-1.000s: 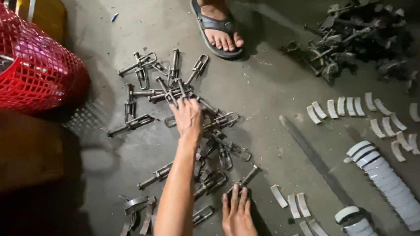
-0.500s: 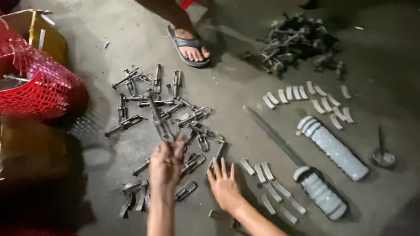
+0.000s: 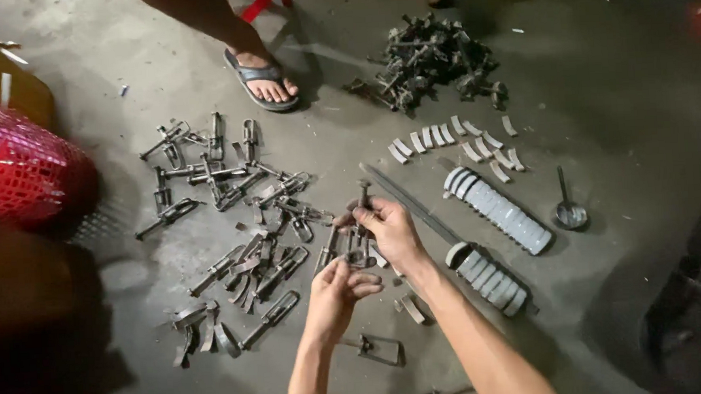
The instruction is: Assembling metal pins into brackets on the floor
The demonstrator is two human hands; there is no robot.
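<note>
My left hand (image 3: 338,291) and my right hand (image 3: 389,229) meet above the concrete floor and both grip one small metal clamp (image 3: 361,235) with a threaded bolt that sticks up at the top. Right below and to the left lies a spread of several similar metal clamps (image 3: 238,220). Two more clamp frames (image 3: 380,349) lie near my left forearm.
Curved grey metal plates lie in stacked rows (image 3: 497,210) and loose in rows (image 3: 456,138) on the right. A dark pile of assembled clamps (image 3: 427,58) sits at the back. Another person's sandalled foot (image 3: 266,76) stands behind. A red mesh basket (image 3: 11,157) is left; a long flat bar (image 3: 412,205) lies centre.
My left hand came back from the pile and both hands rose together with a clamp between them. The camera view shifted so the plates and dark pile sit more central.
</note>
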